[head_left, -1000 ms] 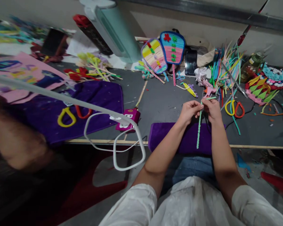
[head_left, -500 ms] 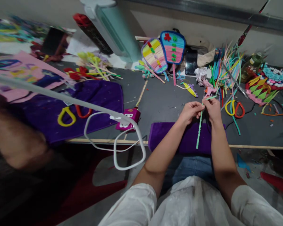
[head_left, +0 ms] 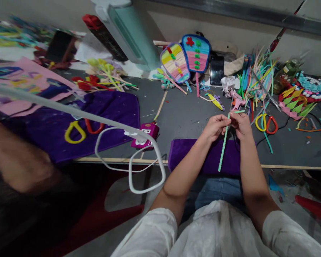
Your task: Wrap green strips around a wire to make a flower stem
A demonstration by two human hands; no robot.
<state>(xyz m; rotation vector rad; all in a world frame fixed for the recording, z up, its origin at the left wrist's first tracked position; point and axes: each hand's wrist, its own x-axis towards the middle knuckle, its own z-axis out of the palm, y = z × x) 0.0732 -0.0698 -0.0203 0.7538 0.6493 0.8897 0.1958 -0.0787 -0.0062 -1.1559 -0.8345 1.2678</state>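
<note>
A light green twisted pipe cleaner (head_left: 222, 154) hangs down from between my hands, tilted slightly to the left at its lower end. My left hand (head_left: 216, 126) pinches it near the top between thumb and fingers. Close against it, my right hand (head_left: 240, 124) is closed on the upper part, where a short green end sticks out to the right. Below both hands lies a folded purple cloth (head_left: 187, 155) at the table edge. Just beyond my fingers is a pink tool (head_left: 238, 101), possibly a glue gun, partly hidden.
Scissors with yellow and red handles (head_left: 272, 125) lie right of my hands, near a bundle of pipe cleaners (head_left: 259, 84). Two striped fan shapes (head_left: 196, 53) lean at the back. A white loop-ended bar (head_left: 160, 171) and a magenta power strip (head_left: 147, 135) are left. Another person's arm (head_left: 21, 160) rests far left.
The lower end of the green pipe cleaner has swung a little left and down. My fingers have shifted slightly on it, and the short end at the right has moved slightly.
</note>
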